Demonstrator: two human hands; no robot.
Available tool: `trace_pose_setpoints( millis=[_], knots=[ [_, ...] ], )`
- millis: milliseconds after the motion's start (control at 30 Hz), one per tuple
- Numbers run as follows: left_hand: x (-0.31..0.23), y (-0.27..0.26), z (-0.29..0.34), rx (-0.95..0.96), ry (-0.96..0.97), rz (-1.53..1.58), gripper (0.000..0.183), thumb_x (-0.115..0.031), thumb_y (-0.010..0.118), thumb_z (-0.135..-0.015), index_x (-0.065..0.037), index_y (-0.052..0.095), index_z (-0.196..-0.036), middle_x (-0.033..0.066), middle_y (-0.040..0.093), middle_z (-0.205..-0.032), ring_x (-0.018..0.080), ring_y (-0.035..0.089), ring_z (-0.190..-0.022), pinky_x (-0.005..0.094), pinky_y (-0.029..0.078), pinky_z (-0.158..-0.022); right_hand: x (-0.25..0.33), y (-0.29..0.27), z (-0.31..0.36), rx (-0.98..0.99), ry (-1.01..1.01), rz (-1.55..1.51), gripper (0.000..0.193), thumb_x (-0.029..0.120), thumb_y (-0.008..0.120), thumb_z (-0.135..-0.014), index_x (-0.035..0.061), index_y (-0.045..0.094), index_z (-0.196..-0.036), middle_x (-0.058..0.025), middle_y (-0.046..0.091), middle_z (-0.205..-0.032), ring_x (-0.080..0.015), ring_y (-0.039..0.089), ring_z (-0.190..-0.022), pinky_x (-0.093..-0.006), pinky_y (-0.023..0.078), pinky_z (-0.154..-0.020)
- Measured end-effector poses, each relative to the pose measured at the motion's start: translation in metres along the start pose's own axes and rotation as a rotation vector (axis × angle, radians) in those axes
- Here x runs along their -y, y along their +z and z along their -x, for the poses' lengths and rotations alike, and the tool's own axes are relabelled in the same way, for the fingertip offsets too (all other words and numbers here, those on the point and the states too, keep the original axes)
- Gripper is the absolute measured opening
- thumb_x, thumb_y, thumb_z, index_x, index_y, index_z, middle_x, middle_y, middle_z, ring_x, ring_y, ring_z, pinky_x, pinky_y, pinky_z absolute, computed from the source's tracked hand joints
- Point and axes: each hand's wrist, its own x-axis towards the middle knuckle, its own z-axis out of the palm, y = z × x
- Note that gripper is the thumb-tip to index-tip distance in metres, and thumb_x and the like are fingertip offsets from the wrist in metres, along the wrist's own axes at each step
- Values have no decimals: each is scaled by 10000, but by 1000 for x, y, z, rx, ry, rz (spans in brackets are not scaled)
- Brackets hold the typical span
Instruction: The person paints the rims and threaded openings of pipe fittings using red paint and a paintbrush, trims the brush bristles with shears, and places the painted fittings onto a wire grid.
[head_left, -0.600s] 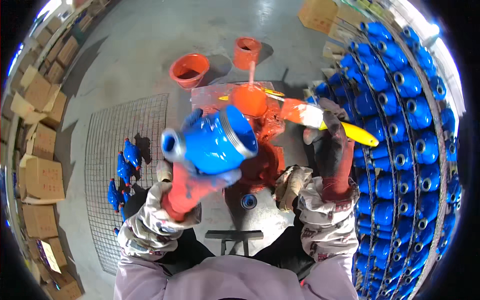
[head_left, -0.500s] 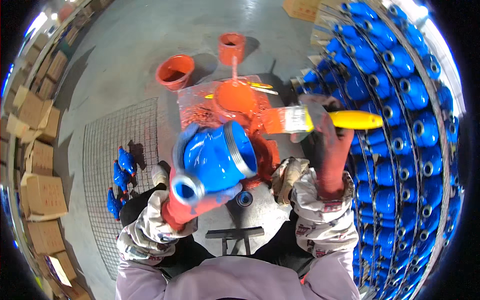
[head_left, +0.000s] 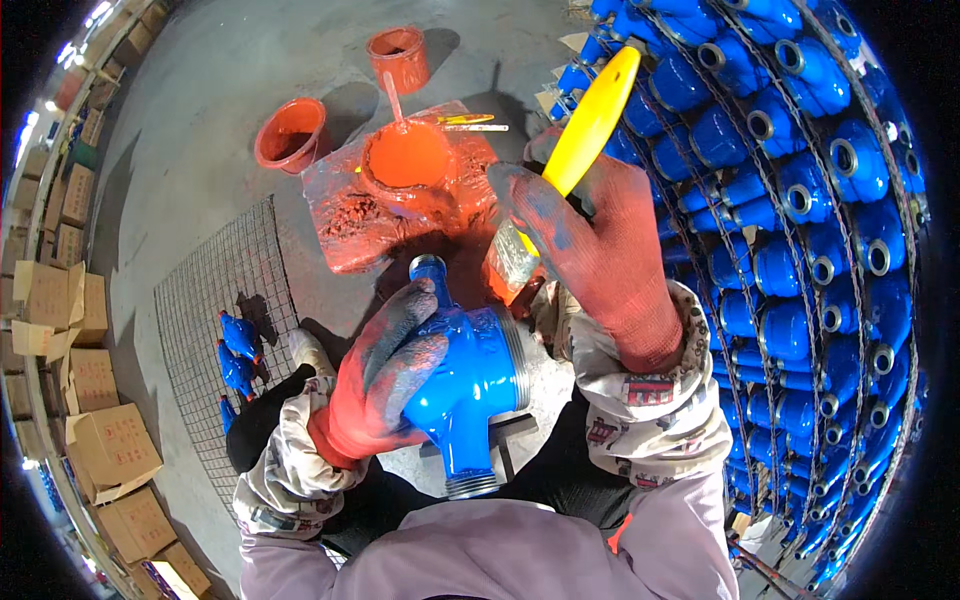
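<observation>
My left hand [head_left: 378,385], in a red glove with dark stained fingers, is wrapped round a glossy blue water meter body [head_left: 465,370]. The body has a wide threaded mouth turned to the right. One narrow threaded end points toward me, the other away. My right hand [head_left: 615,250], gloved in red, grips a paintbrush [head_left: 597,120] by its yellow handle. The brush slants with its handle up and its orange-coated bristles down, close by the wide threaded mouth. Whether the bristles touch it I cannot tell.
Ahead, a paint-smeared sheet [head_left: 335,235] bears a pot [head_left: 366,165] of orange paint. Two orange buckets [head_left: 314,140] [head_left: 402,72] stand beyond. A rack of blue bodies [head_left: 785,265] rises at right. Several blue pieces [head_left: 238,340] lie on wire mesh [head_left: 185,310]; cardboard boxes [head_left: 115,450] line the left.
The blue body has been turned, its wide mouth now facing right. The brush has swung from level to steeply slanted, bristles lowered beside the body. My view has shifted to the right.
</observation>
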Motion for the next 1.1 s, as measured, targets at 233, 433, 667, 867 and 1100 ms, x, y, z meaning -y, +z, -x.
trace_pose_setpoints(
  millis=[233,433,667,867,1100],
  knots=[
    [-6,-24,4,24,-165,1,893,-318,865,-582,-31,489,-1339,303,414,-1386,490,450,-1256,526,396,-1026,21,14,17,-89,-387,-40,103,80,682,-807,0,625,-837,-62,587,-666,-214,560,-545,-319,422,-492],
    [0,-41,17,-89,-183,-51,956,-297,880,-596,-25,423,-1391,259,415,-1398,447,434,-1286,493,392,-1038,32,19,47,31,-424,-10,323,245,667,-838,27,500,-1007,-131,588,-904,-218,575,-767,-338,460,-675],
    [2,-38,35,-355,-309,145,1141,-266,939,-532,-9,302,-1443,200,418,-1392,335,467,-1267,435,386,-1051,58,27,46,110,-668,76,335,212,751,-589,72,702,-889,-83,651,-785,-237,639,-646,-365,518,-587],
    [-14,-55,29,-547,-490,735,1117,-153,903,-582,-36,230,-1466,133,481,-1346,252,526,-1205,408,413,-1037,72,33,48,367,-754,196,474,206,689,-491,103,720,-952,-73,638,-847,-260,647,-725,-390,529,-621],
    [-23,-75,38,-505,-714,1027,975,-274,804,-710,-12,227,-1450,161,553,-1251,248,627,-1052,370,524,-902,81,40,61,384,-802,259,485,186,724,-534,157,713,-1018,-97,596,-985,-260,607,-783,-404,507,-625]
  ],
)
